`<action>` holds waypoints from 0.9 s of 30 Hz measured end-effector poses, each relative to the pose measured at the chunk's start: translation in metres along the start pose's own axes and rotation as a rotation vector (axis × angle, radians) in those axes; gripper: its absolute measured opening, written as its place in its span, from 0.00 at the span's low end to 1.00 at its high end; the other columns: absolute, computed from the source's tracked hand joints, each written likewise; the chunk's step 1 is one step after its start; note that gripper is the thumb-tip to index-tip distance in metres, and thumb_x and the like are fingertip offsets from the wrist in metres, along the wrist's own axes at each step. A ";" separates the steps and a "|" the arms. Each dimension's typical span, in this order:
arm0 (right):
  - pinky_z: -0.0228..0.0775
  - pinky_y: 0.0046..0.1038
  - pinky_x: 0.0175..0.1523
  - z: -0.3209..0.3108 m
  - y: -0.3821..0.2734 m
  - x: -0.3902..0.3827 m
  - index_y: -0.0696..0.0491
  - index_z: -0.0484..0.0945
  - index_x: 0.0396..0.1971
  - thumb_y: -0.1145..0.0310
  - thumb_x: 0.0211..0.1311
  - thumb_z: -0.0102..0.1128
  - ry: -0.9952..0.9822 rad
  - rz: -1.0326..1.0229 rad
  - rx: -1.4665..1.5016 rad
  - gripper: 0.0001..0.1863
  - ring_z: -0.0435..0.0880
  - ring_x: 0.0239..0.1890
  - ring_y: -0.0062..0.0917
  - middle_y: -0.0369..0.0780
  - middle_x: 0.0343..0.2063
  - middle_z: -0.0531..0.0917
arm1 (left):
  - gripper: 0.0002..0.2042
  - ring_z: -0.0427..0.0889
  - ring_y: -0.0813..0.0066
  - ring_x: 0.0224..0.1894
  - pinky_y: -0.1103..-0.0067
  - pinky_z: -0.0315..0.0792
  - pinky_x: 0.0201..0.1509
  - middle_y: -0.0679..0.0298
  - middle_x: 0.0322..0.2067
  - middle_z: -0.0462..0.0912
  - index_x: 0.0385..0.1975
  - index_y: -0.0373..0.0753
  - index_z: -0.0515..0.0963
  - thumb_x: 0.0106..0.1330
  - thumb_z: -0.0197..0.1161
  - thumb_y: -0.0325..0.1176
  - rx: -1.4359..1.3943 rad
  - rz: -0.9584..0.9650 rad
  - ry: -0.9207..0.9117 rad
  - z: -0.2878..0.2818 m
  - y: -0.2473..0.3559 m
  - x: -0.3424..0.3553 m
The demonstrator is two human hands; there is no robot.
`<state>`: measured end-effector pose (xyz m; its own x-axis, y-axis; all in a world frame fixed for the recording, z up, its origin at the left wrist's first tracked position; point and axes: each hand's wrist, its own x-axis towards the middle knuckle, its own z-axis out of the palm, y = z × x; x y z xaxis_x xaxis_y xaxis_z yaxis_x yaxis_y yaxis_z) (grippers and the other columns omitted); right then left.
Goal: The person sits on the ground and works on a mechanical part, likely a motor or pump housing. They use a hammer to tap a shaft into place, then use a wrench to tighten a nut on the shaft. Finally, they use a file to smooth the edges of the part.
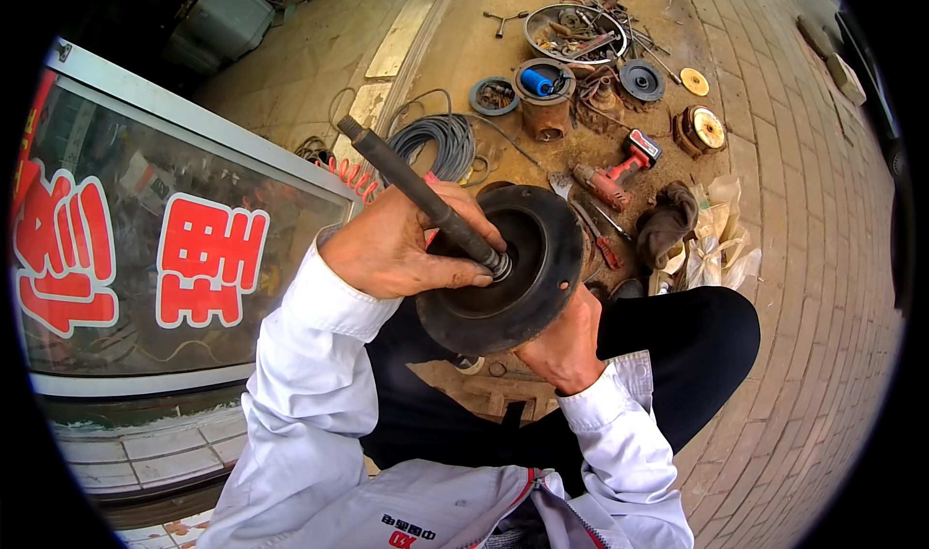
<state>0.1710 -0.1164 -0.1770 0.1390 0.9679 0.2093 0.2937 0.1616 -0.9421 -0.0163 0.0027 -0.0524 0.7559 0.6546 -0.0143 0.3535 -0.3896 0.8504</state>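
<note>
Seating a dark steel rod [426,195], clenched in the left hand [392,244], into the hub of a black disc [508,268] gripped from beneath by the right hand [566,346] above the lap, probably needing straight alignment next.

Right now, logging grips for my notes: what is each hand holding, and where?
Left hand grips the long dark metal shaft near its lower end; right hand holds the round black disc-shaped wheel from beneath.
</note>
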 end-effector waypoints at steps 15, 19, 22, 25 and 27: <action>0.78 0.40 0.44 0.002 0.007 -0.001 0.57 0.78 0.41 0.65 0.41 0.84 0.026 -0.045 -0.002 0.28 0.85 0.37 0.46 0.47 0.34 0.84 | 0.18 0.83 0.67 0.39 0.73 0.76 0.44 0.60 0.36 0.85 0.42 0.35 0.88 0.51 0.83 0.27 0.049 -0.044 -0.017 0.000 0.002 0.000; 0.79 0.38 0.47 0.001 0.008 -0.004 0.57 0.80 0.47 0.65 0.41 0.85 -0.029 0.005 0.127 0.31 0.87 0.41 0.45 0.47 0.38 0.86 | 0.18 0.85 0.66 0.39 0.72 0.77 0.44 0.58 0.37 0.86 0.43 0.34 0.88 0.52 0.82 0.25 0.022 0.040 -0.025 0.002 -0.004 -0.002; 0.80 0.37 0.50 -0.005 0.004 -0.002 0.57 0.80 0.50 0.64 0.41 0.85 -0.118 -0.024 0.076 0.34 0.88 0.44 0.44 0.48 0.41 0.87 | 0.18 0.86 0.65 0.39 0.73 0.78 0.44 0.57 0.37 0.86 0.44 0.34 0.88 0.52 0.82 0.24 -0.049 0.043 -0.030 0.001 -0.004 -0.003; 0.80 0.37 0.50 -0.009 -0.002 -0.002 0.57 0.80 0.49 0.65 0.41 0.86 -0.186 0.046 0.122 0.33 0.89 0.45 0.44 0.48 0.41 0.88 | 0.18 0.86 0.66 0.40 0.73 0.78 0.45 0.57 0.38 0.86 0.44 0.34 0.87 0.52 0.81 0.24 -0.068 0.026 -0.065 0.002 -0.004 -0.006; 0.80 0.37 0.50 -0.009 -0.002 -0.001 0.57 0.80 0.49 0.65 0.41 0.85 -0.196 0.043 0.134 0.33 0.89 0.45 0.44 0.48 0.41 0.88 | 0.19 0.85 0.66 0.42 0.73 0.78 0.47 0.57 0.39 0.86 0.45 0.34 0.87 0.52 0.82 0.24 -0.043 0.000 -0.066 0.002 -0.005 -0.007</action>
<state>0.1791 -0.1198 -0.1732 -0.0410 0.9912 0.1259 0.1616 0.1309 -0.9781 -0.0221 -0.0007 -0.0579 0.7911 0.6098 -0.0482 0.3308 -0.3603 0.8722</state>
